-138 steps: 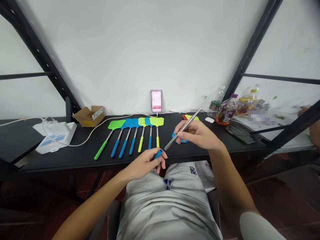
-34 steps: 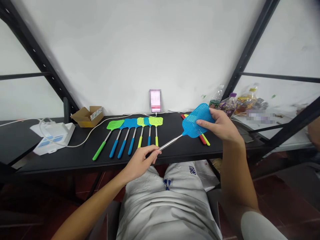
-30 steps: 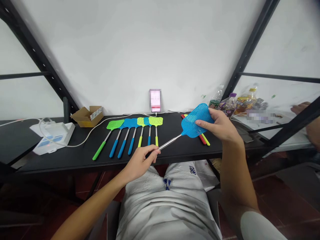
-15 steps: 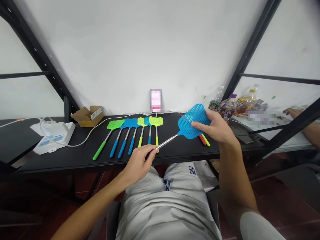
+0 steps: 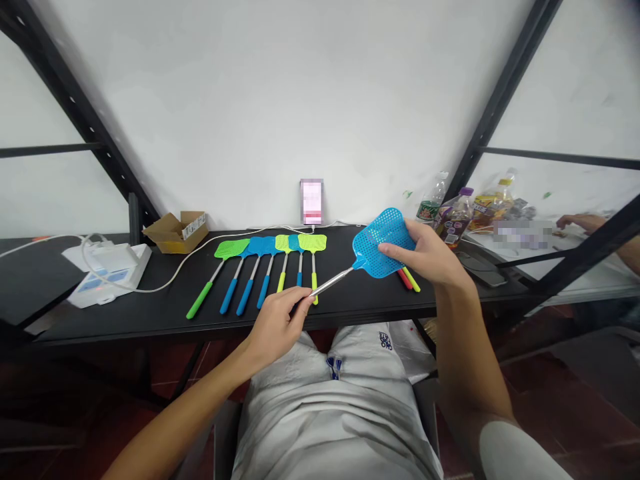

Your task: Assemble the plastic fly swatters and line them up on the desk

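Note:
A blue fly swatter (image 5: 376, 243) with a perforated head and a silver shaft is held tilted above the table's front part. My left hand (image 5: 284, 320) is closed around its lower end, hiding the grip. My right hand (image 5: 430, 250) pinches the right side of the head, thumb on the face and fingers behind. Further left, a row of fly swatters lies on the black table: a green one (image 5: 231, 250), several blue ones (image 5: 263, 245) and yellow-green ones (image 5: 313, 244), their heads partly overlapping. Red and yellow handles (image 5: 411, 279) stick out under the held head.
A phone (image 5: 312, 202) leans on the wall with a white cable. An open cardboard box (image 5: 176, 233) and a white power device (image 5: 111, 273) stand at left. Bottles (image 5: 456, 217) and a dark flat device (image 5: 481, 269) sit at right. Beyond the rack post, another person's hand (image 5: 580, 221) shows.
The blue swatter's head and my right hand have shifted slightly left, toward my left hand. Both hands keep their hold. The row of swatters lies as before.

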Motion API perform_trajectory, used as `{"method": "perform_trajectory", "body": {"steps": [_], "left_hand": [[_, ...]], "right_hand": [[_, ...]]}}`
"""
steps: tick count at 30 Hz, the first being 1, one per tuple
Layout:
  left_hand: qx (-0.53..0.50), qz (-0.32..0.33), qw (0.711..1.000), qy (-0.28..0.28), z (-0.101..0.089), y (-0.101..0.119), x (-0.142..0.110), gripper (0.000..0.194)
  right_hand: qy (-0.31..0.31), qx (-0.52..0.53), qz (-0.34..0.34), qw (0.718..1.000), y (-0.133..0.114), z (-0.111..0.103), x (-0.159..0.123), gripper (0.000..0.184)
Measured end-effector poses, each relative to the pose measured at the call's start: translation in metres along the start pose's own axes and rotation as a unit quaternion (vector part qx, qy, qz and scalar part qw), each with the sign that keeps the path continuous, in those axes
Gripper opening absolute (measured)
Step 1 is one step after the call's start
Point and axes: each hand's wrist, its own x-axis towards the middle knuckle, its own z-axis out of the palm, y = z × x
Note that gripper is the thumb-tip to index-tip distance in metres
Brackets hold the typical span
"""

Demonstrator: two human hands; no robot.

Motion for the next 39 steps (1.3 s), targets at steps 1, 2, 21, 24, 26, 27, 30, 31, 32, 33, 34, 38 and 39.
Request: {"method": "perform_trajectory", "body": {"steps": [1,2,21,24,26,27,30,31,32,33,34,38,39], "left_hand": [[-0.02,-0.014,1.0,-0.01,0.0,0.0,0.001,0.026],[-0.046,-0.03,0.998,-0.019,0.0,0.0,0.002,0.028],[-0.318,-0.131,0.932,-0.112,0.004,0.0,0.004,0.032],[-0.303,-0.134,0.937,-0.115,0.004,0.0,0.005,0.028],[-0.296,-0.131,0.939,-0.117,0.004,-0.001,0.005,0.027],[-0.295,-0.129,0.939,-0.118,0.004,-0.001,0.005,0.027],[-0.296,-0.126,0.939,-0.12,0.004,-0.001,0.004,0.027],[-0.298,-0.125,0.939,-0.121,0.004,-0.001,0.004,0.028],[-0.3,-0.123,0.938,-0.122,0.005,-0.001,0.004,0.029],[-0.303,-0.122,0.937,-0.123,0.005,-0.001,0.004,0.03],[-0.306,-0.122,0.936,-0.123,0.005,0.0,0.004,0.03],[-0.31,-0.122,0.935,-0.123,0.006,-0.001,0.005,0.032],[-0.309,-0.122,0.935,-0.122,0.005,-0.002,0.005,0.031]], "right_hand": [[0.008,0.024,-0.001,1.0,0.0,0.0,0.001,0.042],[0.022,0.05,-0.002,0.999,0.001,0.0,0.001,0.043],[-0.175,0.17,-0.015,0.97,-0.001,0.071,0.008,0.03],[-0.147,0.176,-0.014,0.973,0.004,0.063,0.011,0.029],[-0.126,0.178,-0.014,0.976,0.007,0.059,0.012,0.029],[-0.12,0.178,-0.014,0.977,0.008,0.057,0.012,0.029],[-0.116,0.173,0.0,0.978,0.008,0.058,0.012,0.03],[-0.117,0.172,0.006,0.978,0.007,0.06,0.011,0.03],[-0.12,0.171,0.011,0.978,0.006,0.062,0.011,0.031],[-0.124,0.17,0.015,0.978,0.005,0.064,0.011,0.032],[-0.131,0.167,0.017,0.977,0.004,0.066,0.011,0.033],[-0.156,0.16,0.024,0.974,0.004,0.07,0.01,0.035],[-0.156,0.161,0.024,0.974,0.004,0.069,0.011,0.034]]}}
